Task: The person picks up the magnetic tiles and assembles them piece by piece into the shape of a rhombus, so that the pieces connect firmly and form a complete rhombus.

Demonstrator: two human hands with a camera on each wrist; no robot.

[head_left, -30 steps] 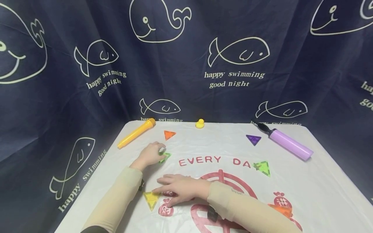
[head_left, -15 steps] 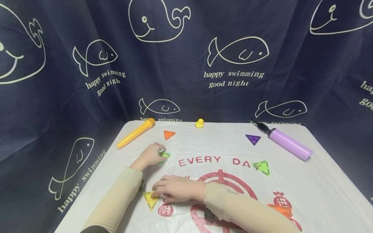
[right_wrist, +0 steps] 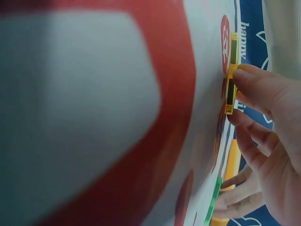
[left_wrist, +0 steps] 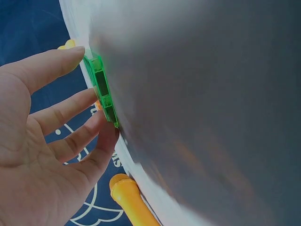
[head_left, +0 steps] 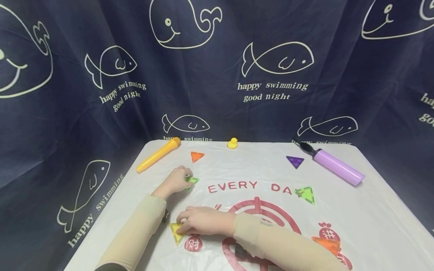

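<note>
On the left side of the white table, my left hand [head_left: 173, 181] holds a green triangular magnetic tile [head_left: 193, 183] between thumb and fingers. The left wrist view shows this green tile [left_wrist: 104, 92] edge-on, the thumb at one end and fingertips along its other end. Nearer the front, my right hand [head_left: 205, 221] pinches a yellow triangular magnetic tile [head_left: 175, 233], which lies at the table surface. From the right wrist, the thumb [right_wrist: 251, 81] is pressed on the yellow tile's edge, other fingers partly behind it.
An orange microphone-shaped toy [head_left: 158, 155], an orange tile [head_left: 197, 157] and a yellow duck [head_left: 232, 143] lie along the back. To the right are a purple tile [head_left: 295, 162], a purple hand pump [head_left: 339, 168], another green tile [head_left: 307, 195] and an orange tile [head_left: 329, 244].
My right hand's spread fingers have curled in and taken hold of the yellow tile, which has shifted slightly right. The left hand stays at the green tile.
</note>
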